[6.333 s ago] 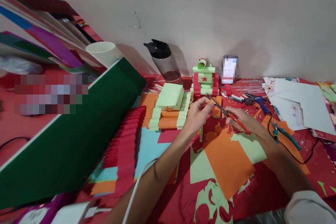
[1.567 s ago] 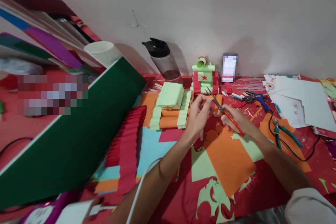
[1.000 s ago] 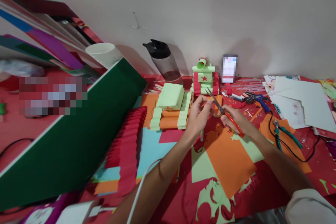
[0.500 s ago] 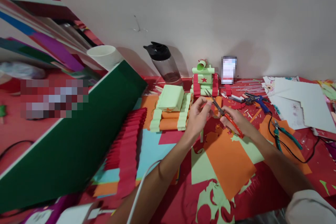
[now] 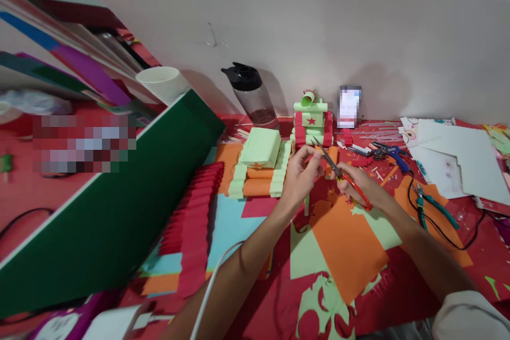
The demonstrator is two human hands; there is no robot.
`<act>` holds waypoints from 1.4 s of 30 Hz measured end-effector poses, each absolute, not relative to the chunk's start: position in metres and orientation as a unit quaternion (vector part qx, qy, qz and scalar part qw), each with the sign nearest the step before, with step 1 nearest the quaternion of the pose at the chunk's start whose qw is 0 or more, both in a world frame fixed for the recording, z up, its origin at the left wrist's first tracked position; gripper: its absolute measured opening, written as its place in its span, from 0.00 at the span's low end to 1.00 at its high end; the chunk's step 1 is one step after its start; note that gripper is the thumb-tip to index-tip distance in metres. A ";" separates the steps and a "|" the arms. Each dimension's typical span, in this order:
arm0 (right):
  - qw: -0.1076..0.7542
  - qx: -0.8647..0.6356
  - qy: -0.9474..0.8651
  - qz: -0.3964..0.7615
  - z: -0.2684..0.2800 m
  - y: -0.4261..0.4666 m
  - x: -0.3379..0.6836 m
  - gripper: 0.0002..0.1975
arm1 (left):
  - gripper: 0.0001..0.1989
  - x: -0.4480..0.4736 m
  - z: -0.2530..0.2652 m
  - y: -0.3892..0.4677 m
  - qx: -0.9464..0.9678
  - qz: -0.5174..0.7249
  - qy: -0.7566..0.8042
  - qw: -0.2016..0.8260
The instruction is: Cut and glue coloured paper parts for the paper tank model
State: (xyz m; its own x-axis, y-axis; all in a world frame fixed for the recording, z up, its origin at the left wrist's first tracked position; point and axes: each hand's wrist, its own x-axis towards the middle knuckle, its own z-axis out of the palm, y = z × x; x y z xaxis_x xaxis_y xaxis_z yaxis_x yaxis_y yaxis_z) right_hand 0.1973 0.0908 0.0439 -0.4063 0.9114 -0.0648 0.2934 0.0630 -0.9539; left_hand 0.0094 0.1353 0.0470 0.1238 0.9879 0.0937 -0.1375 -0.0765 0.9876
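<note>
My right hand is closed round the red-orange handles of a pair of scissors, whose metal blades point up and to the left. Beside the blades, my left hand has its thumb and fingertips pinched together; whatever is between them is too small to make out. Behind the blades stands a light green and red paper tank model with a red star. Left of my left hand, a light green paper block rests on orange rolls with green corrugated strips. Orange paper lies below my hands.
A dark-lidded bottle and a phone stand by the wall. To the right lie a blue glue gun, green-handled pliers and white sheets. A green board leans at left; a white cable crosses my left forearm.
The scissors' handles have turned slightly in my right hand and their loop shows wider. My left hand keeps its pinch, and the view has shifted a little.
</note>
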 end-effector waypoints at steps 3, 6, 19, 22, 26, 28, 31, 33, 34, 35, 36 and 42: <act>0.293 -0.463 -0.665 0.508 0.045 0.091 0.198 0.37 | 0.12 0.009 0.047 0.136 0.521 0.516 0.411 0.542; 0.285 -0.464 -0.669 0.505 0.049 0.090 0.197 0.37 | 0.12 0.008 0.046 0.137 0.523 0.514 0.409 0.543; 0.271 -0.477 -0.675 0.493 0.055 0.089 0.198 0.31 | 0.14 0.008 0.040 0.141 0.525 0.515 0.404 0.544; 0.273 -0.480 -0.681 0.480 0.060 0.089 0.196 0.30 | 0.13 0.008 0.040 0.141 0.525 0.514 0.403 0.546; 0.279 -0.491 -0.684 0.460 0.063 0.090 0.193 0.30 | 0.13 0.008 0.042 0.140 0.525 0.514 0.404 0.546; 0.281 -0.494 -0.679 0.464 0.063 0.090 0.192 0.29 | 0.14 0.008 0.043 0.140 0.525 0.513 0.404 0.546; 0.283 -0.498 -0.672 0.470 0.062 0.090 0.192 0.28 | 0.14 0.007 0.044 0.139 0.526 0.510 0.404 0.548; 0.284 -0.501 -0.668 0.470 0.062 0.090 0.192 0.26 | 0.13 0.007 0.045 0.139 0.526 0.509 0.403 0.549; 0.285 -0.503 -0.667 0.470 0.062 0.090 0.192 0.26 | 0.13 0.007 0.045 0.140 0.526 0.509 0.403 0.550; 0.285 -0.504 -0.667 0.469 0.062 0.090 0.192 0.25 | 0.12 0.006 0.045 0.140 0.526 0.509 0.402 0.551; 0.286 -0.504 -0.666 0.469 0.062 0.090 0.192 0.25 | 0.12 0.006 0.045 0.140 0.526 0.509 0.401 0.551; 0.291 -0.502 -0.668 0.465 0.061 0.090 0.191 0.25 | 0.14 0.006 0.045 0.140 0.523 0.507 0.402 0.555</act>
